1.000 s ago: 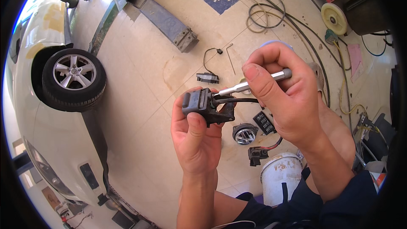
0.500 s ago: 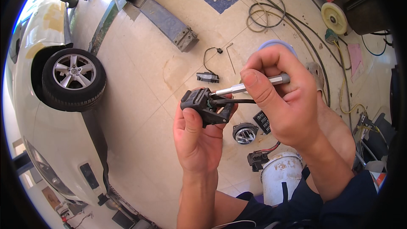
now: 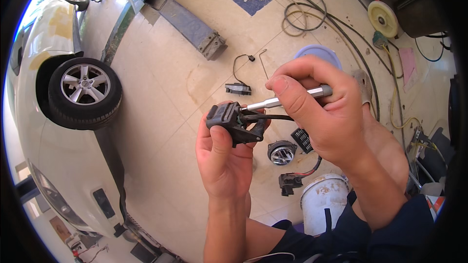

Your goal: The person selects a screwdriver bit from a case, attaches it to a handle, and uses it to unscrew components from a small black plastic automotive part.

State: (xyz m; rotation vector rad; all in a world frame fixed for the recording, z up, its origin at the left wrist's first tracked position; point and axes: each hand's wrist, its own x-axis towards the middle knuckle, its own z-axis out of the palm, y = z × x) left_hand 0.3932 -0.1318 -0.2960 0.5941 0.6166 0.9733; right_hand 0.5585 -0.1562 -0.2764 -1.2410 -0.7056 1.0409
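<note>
My right hand [image 3: 331, 112] covers the back half of the silver screwdriver [image 3: 287, 98], and its tip vanishes inside the black part [image 3: 234, 124], so I cannot tell what it touches. My left hand [image 3: 224, 160] hides that part's underside. The white car [image 3: 63, 117] runs off the left rim; the white bucket [image 3: 321, 199] sits partly behind my forearm.

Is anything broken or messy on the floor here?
Yes. Small car parts lie loose on the tiled floor: a black connector with a wire, a round emblem piece and a plug with red wires. The white car beside them has yellowish patches on its body, unlike the rest of its paint.
</note>
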